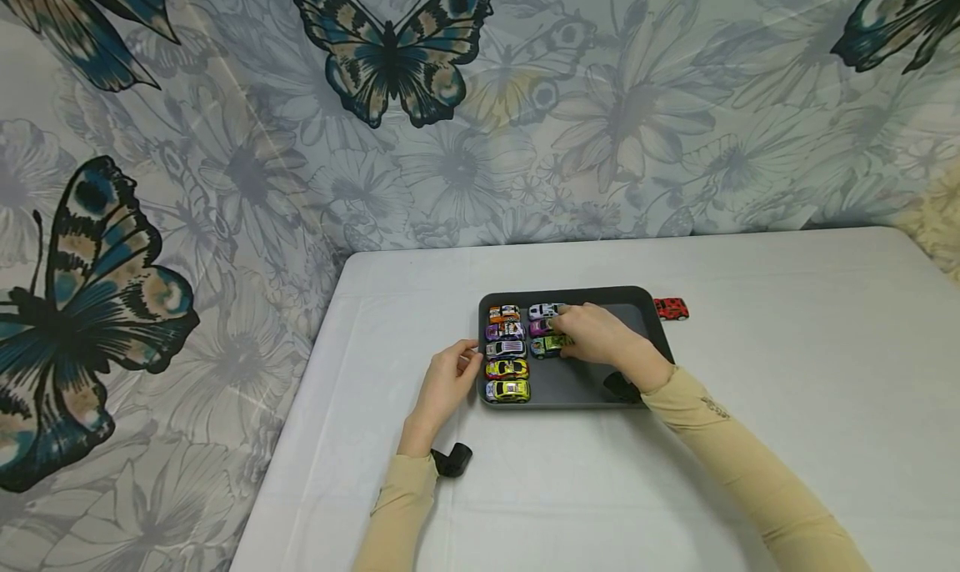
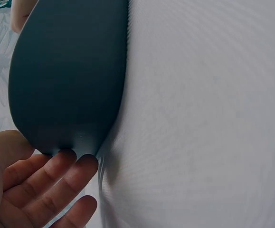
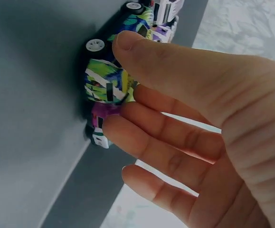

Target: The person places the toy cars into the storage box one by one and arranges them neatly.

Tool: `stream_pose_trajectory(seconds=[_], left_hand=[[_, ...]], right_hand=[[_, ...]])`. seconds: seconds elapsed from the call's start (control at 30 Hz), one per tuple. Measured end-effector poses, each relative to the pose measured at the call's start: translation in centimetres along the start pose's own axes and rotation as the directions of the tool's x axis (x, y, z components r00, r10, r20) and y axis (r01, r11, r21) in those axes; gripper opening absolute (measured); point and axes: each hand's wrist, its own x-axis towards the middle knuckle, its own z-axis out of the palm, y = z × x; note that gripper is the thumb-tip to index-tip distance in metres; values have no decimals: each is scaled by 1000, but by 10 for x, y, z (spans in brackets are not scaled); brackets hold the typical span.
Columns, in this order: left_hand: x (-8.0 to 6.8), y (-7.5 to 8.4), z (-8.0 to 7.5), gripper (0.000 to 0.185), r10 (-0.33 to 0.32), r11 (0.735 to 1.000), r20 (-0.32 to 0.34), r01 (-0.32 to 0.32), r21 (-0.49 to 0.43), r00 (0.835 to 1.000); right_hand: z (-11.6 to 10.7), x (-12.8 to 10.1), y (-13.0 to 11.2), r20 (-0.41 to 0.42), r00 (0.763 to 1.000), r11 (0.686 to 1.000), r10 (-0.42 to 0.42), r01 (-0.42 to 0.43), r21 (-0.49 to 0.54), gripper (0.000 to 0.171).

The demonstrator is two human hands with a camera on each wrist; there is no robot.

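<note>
My right hand (image 1: 600, 335) reaches into the dark tray (image 1: 577, 384) and pinches a green patterned toy car (image 3: 106, 80) between thumb and fingers. Beside that car are a purple toy car (image 1: 540, 328) and a white one (image 1: 545, 311), both partly covered by the hand. At the tray's left side my left hand (image 1: 447, 382) rests its fingertips against the outer wall, fingers loosely bent, as the left wrist view shows. Near it inside the tray stands a column of several toy cars, with a yellow-green car (image 1: 507, 391) at the front.
A red toy car (image 1: 671, 308) stands outside the tray, by its back right corner. White cloth covers the table (image 1: 375, 439). Behind it hangs a butterfly-patterned cloth (image 1: 465, 172). Black wrist cameras sit on both wrists.
</note>
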Motion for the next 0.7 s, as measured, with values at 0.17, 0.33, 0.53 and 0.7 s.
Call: stream_pose_trajectory(seconds=[0.17,0.33,0.53,0.7], left_hand=[[0,-1,-1,26,1,1000,4,-1,-6,1000],[0,0,-1,26,-3,1000,2,3,-8,1000],[0,0,0,25,-5,1000,1,5,-3,1000],[0,0,0,25,-7,1000,1,7,-4,1000]], right_hand=[[-8,-4,-2,-17,1000,999,11,-12,-33,22],[-16,-11,-1,-53,999,999,10,-13,-50,20],[-21,-21,8,-111,994,998,11,-18,-54,22],[-28,-31,18,-143,990,999,23,-28,-33,22]])
